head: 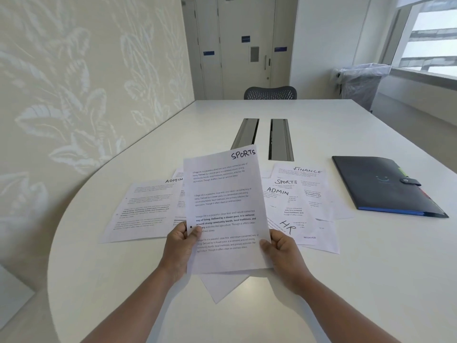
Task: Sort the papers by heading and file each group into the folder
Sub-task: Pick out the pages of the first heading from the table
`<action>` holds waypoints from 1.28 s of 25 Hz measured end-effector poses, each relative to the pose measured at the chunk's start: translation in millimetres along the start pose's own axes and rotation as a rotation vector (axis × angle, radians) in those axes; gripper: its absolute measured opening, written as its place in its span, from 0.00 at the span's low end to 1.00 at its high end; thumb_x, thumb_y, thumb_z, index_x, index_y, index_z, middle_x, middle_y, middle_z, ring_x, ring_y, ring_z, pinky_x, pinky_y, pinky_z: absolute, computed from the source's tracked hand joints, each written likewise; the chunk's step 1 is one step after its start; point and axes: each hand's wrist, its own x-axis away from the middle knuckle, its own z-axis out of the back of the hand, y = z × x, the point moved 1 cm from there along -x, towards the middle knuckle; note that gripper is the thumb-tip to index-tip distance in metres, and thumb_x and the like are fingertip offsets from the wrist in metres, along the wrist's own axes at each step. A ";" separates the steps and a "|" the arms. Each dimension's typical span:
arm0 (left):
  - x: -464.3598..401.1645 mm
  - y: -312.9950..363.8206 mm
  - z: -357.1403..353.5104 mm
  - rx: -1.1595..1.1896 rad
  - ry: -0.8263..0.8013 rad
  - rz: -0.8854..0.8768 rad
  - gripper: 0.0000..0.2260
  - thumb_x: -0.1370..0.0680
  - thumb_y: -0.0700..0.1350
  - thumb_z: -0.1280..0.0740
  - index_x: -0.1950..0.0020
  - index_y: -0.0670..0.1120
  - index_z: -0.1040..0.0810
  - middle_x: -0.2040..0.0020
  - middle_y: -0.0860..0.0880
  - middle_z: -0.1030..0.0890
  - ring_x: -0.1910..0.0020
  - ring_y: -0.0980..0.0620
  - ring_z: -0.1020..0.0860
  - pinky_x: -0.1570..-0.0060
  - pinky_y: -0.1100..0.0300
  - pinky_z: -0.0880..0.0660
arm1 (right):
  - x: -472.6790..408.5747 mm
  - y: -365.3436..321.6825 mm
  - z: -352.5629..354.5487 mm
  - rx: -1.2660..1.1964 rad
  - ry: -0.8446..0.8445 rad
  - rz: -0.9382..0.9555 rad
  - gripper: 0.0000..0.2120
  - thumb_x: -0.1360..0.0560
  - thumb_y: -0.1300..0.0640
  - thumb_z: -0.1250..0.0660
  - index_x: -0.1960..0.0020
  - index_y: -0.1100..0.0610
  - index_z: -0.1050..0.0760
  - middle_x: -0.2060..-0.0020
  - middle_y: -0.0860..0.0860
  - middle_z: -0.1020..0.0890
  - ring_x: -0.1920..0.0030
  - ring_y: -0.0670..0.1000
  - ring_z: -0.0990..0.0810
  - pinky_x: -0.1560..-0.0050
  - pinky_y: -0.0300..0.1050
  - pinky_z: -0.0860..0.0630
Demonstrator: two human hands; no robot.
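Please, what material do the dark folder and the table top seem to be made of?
The dark navy folder with a snap strap looks like matte faux leather or plastic: soft sheen, strap closure. The white table top seems smooth laminate, with faint even reflections; what lies beneath cannot be seen.

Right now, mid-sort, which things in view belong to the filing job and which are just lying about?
Job:
SPORTS sheet, held by left hand and right hand
loose papers spread on the table
dark folder, closed

Lying about:
mesh chair
lined bin
table cable slots
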 end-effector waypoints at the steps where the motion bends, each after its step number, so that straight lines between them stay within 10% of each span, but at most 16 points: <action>1: 1.4 1.4 -1.7 0.000 -0.027 0.002 0.11 0.20 0.41 0.29 0.41 0.37 0.21 0.44 0.43 0.14 0.45 0.43 0.16 0.40 0.41 0.20 | -0.1 0.1 -0.2 0.003 0.013 0.002 0.12 0.15 0.64 0.39 0.43 0.56 0.17 0.49 0.50 0.11 0.49 0.53 0.13 0.43 0.55 0.19; 9: -0.2 5.0 -2.2 0.025 -0.139 0.072 0.14 0.20 0.38 0.31 0.35 0.39 0.22 0.40 0.41 0.15 0.41 0.39 0.17 0.38 0.42 0.22 | 1.1 0.6 -4.1 -0.074 0.122 0.025 0.13 0.15 0.66 0.40 0.45 0.57 0.18 0.50 0.54 0.11 0.51 0.54 0.14 0.45 0.55 0.19; 15: 3.1 31.9 -21.7 -0.123 -0.056 -0.135 0.06 0.19 0.41 0.31 0.43 0.42 0.18 0.51 0.49 0.12 0.52 0.51 0.14 0.59 0.62 0.19 | -0.9 -16.1 -4.7 -0.093 0.226 0.066 0.08 0.18 0.65 0.34 0.44 0.55 0.19 0.51 0.49 0.11 0.49 0.54 0.13 0.48 0.49 0.16; 24: 4.5 26.5 -36.6 -0.137 -0.238 -0.112 0.14 0.17 0.38 0.35 0.33 0.48 0.23 0.40 0.49 0.15 0.40 0.47 0.17 0.36 0.45 0.22 | 4.3 -19.3 -7.1 0.068 0.314 0.081 0.10 0.17 0.61 0.34 0.48 0.46 0.20 0.54 0.42 0.12 0.51 0.47 0.14 0.51 0.48 0.17; 32: 2.0 17.1 -40.2 -0.156 -0.221 -0.125 0.12 0.16 0.38 0.37 0.34 0.48 0.21 0.41 0.51 0.14 0.40 0.50 0.17 0.39 0.55 0.22 | 0.8 -12.0 -7.8 0.144 0.302 0.048 0.11 0.16 0.58 0.37 0.47 0.46 0.19 0.52 0.44 0.12 0.50 0.48 0.14 0.46 0.54 0.17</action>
